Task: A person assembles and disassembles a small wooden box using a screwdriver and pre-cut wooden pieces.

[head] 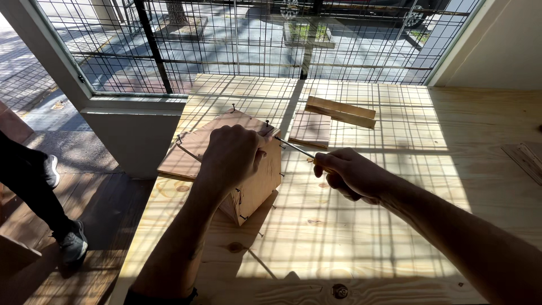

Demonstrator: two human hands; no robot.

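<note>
A small wooden box-like piece [255, 186] made of thin boards with nails sticking out of its edges stands on the wooden workbench [395, 186]. My left hand [231, 155] grips its top edge from above. My right hand [350, 175] holds a thin metal tool [294, 147] by its handle, and the tip reaches the top corner of the wooden piece, right beside my left fingers. A flat board [183, 158] lies under and behind the piece.
A flat board [310, 129] and two stacked wooden slats [341, 112] lie farther back on the bench. A wire-mesh window [254, 39] runs along the far edge. At the left, on the floor, another person's legs and shoes [68, 237] stand. A loose nail [261, 262] lies near the front.
</note>
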